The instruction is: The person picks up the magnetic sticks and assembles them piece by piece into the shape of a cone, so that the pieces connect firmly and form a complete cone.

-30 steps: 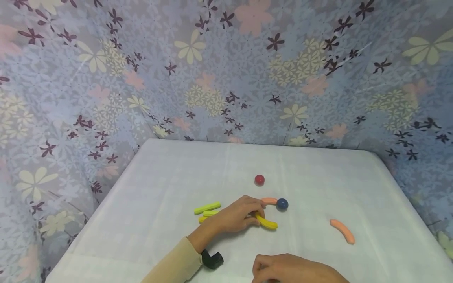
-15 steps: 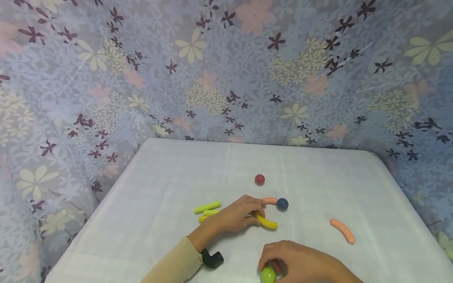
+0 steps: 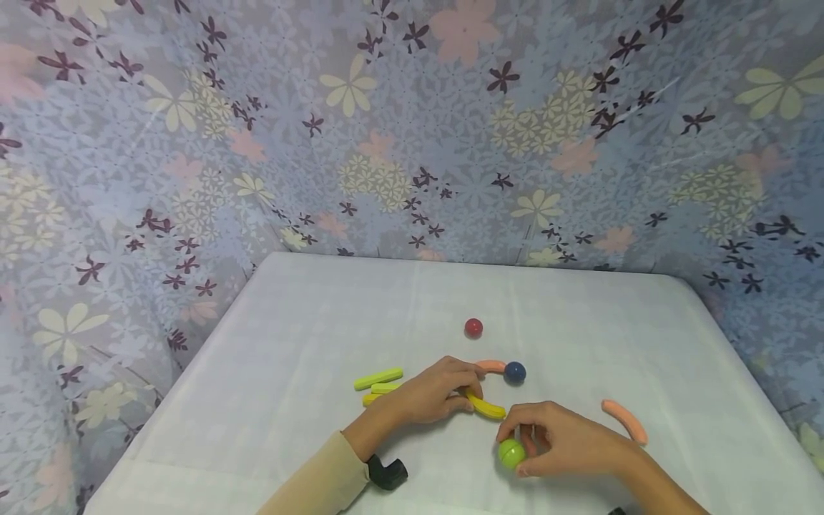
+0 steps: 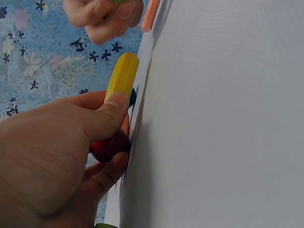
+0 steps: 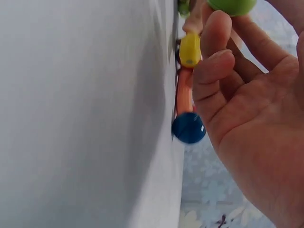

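Observation:
My left hand [image 3: 433, 392] pinches one end of a yellow curved stick [image 3: 489, 408] lying on the white table; its thumb rests on the stick [image 4: 123, 76] in the left wrist view. A dark red ball [image 4: 110, 146] shows beside those fingers there. My right hand [image 3: 566, 438] holds a green ball [image 3: 511, 453] between thumb and fingertips, just right of and nearer than the yellow stick. In the right wrist view the green ball [image 5: 232, 5] is cut off at the top edge. An orange curved stick [image 3: 491, 366] touches a dark blue ball [image 3: 515, 373] beyond the left fingertips.
A red ball [image 3: 473, 328] lies farther back on the white table [image 3: 360, 307]. Left of my left hand are a lime stick [image 3: 378, 379] and other yellow-green sticks [image 3: 385, 388]. Another orange stick [image 3: 625, 422] lies at the right. A black curved object [image 3: 388, 473] is beside my left sleeve.
My right hand came up from the near edge, with the green ball coming into view in its fingers, and moved forward and right toward the yellow stick. My left hand stayed in place.

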`<state>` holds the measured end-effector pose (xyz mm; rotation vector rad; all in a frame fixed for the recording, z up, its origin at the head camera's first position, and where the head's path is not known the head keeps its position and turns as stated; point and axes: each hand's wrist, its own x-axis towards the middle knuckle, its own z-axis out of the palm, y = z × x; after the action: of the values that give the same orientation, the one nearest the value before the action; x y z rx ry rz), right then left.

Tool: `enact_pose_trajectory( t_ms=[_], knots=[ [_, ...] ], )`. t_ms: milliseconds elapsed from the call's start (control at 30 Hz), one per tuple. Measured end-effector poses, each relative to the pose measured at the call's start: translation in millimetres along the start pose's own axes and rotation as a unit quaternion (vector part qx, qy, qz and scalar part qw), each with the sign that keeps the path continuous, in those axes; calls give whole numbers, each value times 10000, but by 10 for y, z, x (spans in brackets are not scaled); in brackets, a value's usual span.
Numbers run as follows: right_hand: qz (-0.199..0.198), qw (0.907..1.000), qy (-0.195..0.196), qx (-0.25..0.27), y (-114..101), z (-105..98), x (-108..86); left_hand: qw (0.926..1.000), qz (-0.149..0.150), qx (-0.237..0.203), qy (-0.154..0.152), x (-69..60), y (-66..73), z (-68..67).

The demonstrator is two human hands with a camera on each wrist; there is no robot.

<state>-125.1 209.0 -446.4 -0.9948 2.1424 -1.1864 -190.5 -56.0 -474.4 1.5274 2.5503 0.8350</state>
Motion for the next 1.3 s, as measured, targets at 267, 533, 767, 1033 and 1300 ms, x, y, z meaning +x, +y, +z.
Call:
enact_pose_trajectory(
  t_ms=[267, 533, 767, 1033, 1300],
  knots=[
    [353, 9971, 499, 461, 177, -200, -41, 9999, 54, 119, 20, -3, -8, 2],
    [485, 9943, 775, 545, 353, -305, -36, 10000, -70, 16, -23, -6, 6, 29],
    [847, 9924, 884, 158, 413, -275, 29, 9997, -203, 4, -121, -25, 15, 61],
    [1106, 9895, 924, -110, 368, -273, 146, 9999, -117, 16, -19, -26, 17, 26],
    [1116, 9868, 1134, -290, 368, -275, 156, 9997, -183, 110, -91, -33, 22, 9]
  ],
)
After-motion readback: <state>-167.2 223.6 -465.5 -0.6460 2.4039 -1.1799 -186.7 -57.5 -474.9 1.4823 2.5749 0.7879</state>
